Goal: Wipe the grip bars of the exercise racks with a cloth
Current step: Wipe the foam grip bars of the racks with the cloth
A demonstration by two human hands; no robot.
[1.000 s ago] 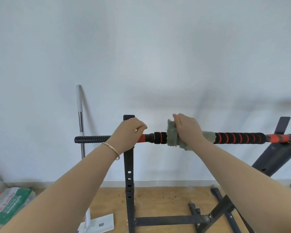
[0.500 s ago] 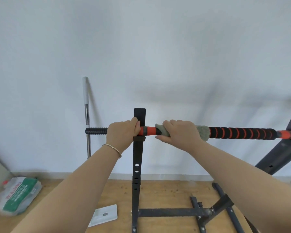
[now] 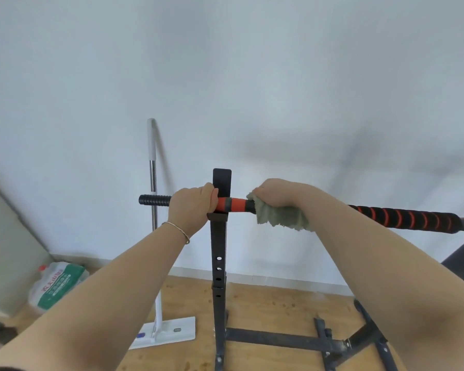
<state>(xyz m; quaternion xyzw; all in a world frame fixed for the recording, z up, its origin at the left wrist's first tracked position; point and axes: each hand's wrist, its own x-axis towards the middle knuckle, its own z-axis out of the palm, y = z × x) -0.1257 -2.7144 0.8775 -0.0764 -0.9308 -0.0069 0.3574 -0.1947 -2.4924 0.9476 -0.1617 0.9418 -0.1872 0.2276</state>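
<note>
Hands meet in the middle of the frame, both clamped on one long bar (image 3: 235,205) and set a little apart, with a short orange stretch of it bare between them. The left hand (image 3: 192,207) curls its fingers round the bar just left of a black upright post (image 3: 219,250), with its knuckles against the post's top plate. A thin bracelet (image 3: 176,228) circles that wrist. The right hand (image 3: 277,194) grips the bar through a grey-green cloth (image 3: 276,218). The cloth is draped over the bar just right of the orange stretch, and its ragged edge hangs below the hand.

The bar crosses the frame from centre left to the right edge, dipping slightly to the right. It rests in the bracket at the top of the post. Its black ribbed end sticks out left of the left hand, and a black grip with orange rings shows beyond the right forearm.

Behind the bar's left end a mop (image 3: 152,183) leans against the pale wall, its flat white head on the wooden floor (image 3: 273,303) at lower centre. A white and green bag (image 3: 58,286) lies at the lower left. The rack's black base bars (image 3: 275,338) spread over the floor at the lower right
</note>
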